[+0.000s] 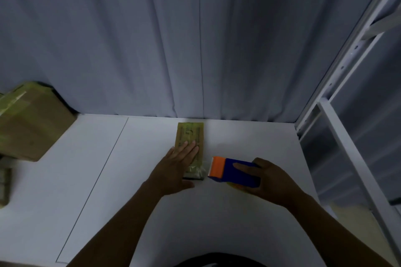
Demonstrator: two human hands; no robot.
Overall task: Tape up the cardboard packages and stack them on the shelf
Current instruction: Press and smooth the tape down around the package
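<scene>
Where the white table (238, 223) meets the curtain, a small flat cardboard package (191, 134) lies lengthwise, its far end almost at the curtain's hem and its near end towards the person. It is yellowish brown with faint dark print on its top face, too dim to read, and its near end looks glossy and wrinkled, as if covered in clear tape. The table is smooth and pale, with a thin dark seam running diagonally across its left part. A grey pleated curtain (195, 49) closes the back of the dim space. A larger brown cardboard box (32, 123) with tape strips on top sits at the left edge, and below it is a low stack of similar brown packages (4, 186), cut off by the frame. A white metal shelf frame (347, 128) stands on the right. The left hand (178, 164) lies flat on the near half of the package, fingers straight and close together, thumb stretched out beside its near end. The right hand (269, 182) grips a blue tape dispenser (234, 171) with an orange front, the index finger laid along its top and the other fingers wrapped round its body. The orange end is just beside the package's near right corner.
</scene>
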